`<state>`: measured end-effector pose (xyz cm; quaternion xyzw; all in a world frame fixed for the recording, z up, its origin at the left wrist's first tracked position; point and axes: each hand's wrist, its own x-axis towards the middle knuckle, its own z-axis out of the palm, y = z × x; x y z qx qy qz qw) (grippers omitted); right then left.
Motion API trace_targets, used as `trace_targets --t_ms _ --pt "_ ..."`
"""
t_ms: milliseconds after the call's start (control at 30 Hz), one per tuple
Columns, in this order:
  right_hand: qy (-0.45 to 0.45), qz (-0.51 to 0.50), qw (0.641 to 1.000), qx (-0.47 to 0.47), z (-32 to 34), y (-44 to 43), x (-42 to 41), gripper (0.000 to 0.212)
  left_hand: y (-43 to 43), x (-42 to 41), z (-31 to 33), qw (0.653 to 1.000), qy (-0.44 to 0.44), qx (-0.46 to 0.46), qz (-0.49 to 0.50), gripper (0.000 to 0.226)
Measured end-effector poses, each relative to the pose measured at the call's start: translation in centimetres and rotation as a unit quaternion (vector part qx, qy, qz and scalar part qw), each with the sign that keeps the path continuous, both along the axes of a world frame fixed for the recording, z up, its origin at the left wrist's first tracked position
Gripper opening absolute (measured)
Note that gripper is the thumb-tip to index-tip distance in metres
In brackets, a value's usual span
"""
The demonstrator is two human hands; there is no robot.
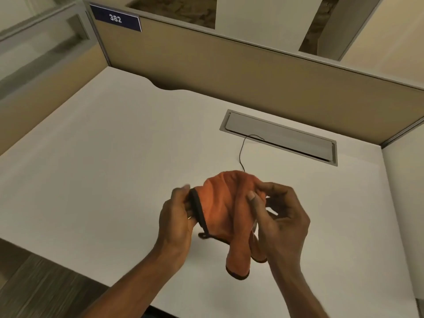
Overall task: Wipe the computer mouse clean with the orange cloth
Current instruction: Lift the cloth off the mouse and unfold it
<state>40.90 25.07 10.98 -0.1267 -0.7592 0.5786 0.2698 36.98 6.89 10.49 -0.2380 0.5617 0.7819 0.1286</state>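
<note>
An orange cloth with a dark hem is bunched up above the white desk, its loose end hanging down toward the front. My left hand grips the cloth's left side at the dark edge. My right hand presses on the cloth's right side with thumb and fingers. The mouse itself is hidden under the cloth. Only its thin black cable shows, running from behind the cloth to the desk's cable hatch.
A grey cable hatch is set into the desk at the back right. Tan partition walls close off the back and left sides, with a blue "382" sign at the top left. The desk's front edge lies near my forearms.
</note>
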Motion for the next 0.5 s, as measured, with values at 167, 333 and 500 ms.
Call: trace_targets --t_ms 167,333,500 --pt "0.013 0.022 1.0 -0.01 2.3 -2.3 -5.4 0.024 -4.4 -4.4 0.1 0.972 0.121 -0.184 -0.08 0.033" --pt "0.0 0.032 0.999 0.022 2.6 -3.6 -11.0 0.033 -10.0 -10.9 0.2 0.97 0.181 -0.159 -0.046 0.029" --pt "-0.04 0.054 0.998 0.011 1.1 -5.3 -16.0 0.033 -14.3 -18.1 0.1 0.942 0.229 -0.229 -0.085 0.029"
